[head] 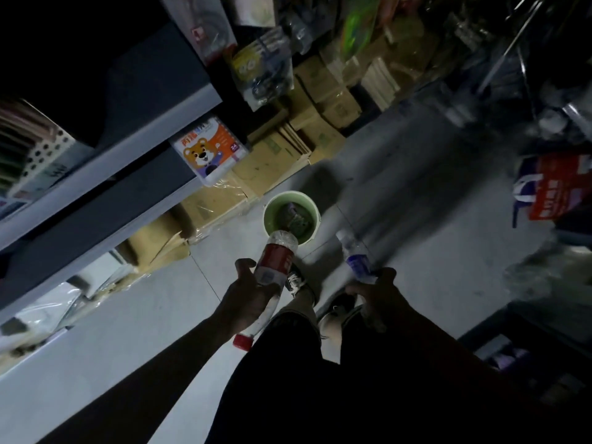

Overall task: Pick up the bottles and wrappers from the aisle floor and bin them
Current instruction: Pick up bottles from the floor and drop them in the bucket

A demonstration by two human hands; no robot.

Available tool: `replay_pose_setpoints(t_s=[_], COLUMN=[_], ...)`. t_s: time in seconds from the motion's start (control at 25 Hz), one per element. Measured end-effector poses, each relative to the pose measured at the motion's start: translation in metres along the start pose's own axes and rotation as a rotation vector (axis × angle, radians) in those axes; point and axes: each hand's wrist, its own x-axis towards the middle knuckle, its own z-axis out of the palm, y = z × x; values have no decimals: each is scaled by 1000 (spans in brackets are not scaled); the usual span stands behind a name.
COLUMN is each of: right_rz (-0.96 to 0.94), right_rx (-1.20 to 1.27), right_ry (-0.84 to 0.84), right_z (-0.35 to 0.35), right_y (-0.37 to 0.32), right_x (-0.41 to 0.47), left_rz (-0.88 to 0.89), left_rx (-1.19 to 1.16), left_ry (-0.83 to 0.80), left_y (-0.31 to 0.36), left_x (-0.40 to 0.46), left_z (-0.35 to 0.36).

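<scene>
Hands [246, 299] [379, 293] grip clear crinkled plastic bottles [275, 261] [357, 257].

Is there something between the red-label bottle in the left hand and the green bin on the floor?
Nothing visible does. The red-label bottle in the left hand points at the open green bin, which holds only crumpled rubbish.

Red-labelled bottle [275, 267] and blue-labelled bottle [357, 259] above green bin [315, 216].

A shop aisle, dimly lit: grey metal shelving [128, 145] runs along the left, packaged goods [211, 150] hang at its edge, and cardboard cartons [272, 161] line the tiled floor [153, 315]. More bagged merchandise [557, 187] crowds the right side.
</scene>
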Motion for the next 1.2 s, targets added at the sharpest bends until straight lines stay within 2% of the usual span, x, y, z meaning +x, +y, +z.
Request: replay_pose_setpoints(t_s=[0.08,0.16,0.36,0.52,0.68,0.8,0.96,1.04,1.2], right_rz=[107,97,215,319,289,264,199,112,-18], right_rx=[133,12,129,66,125,134,-139,-258,-527], right_ry=[-57,-81,-132,-258,-328,-275,-199,-258,-321], right_z=[13,25,75,119,154,156,130,108,55], right_y=[-23,-41,-64,-63,-75,-77,-56,-44,-47], right_x=[33,69,209,322,392,403,360,325,233], left_rz=[-89,-170,-311,-431,-417,-429,-389,-316,-197], left_rx=[-104,-186,-340,-480,-511,-433,-274,-133,-73], left_ry=[-23,-10,112,205,305,297,237,181,104], left_y=[-3,-6,-19,-27,-33,-39,-22,-19,-13], left_x=[33,74,198,292,367,374,322,285,203], left_z=[7,17,64,108,125,121,104,98,84])
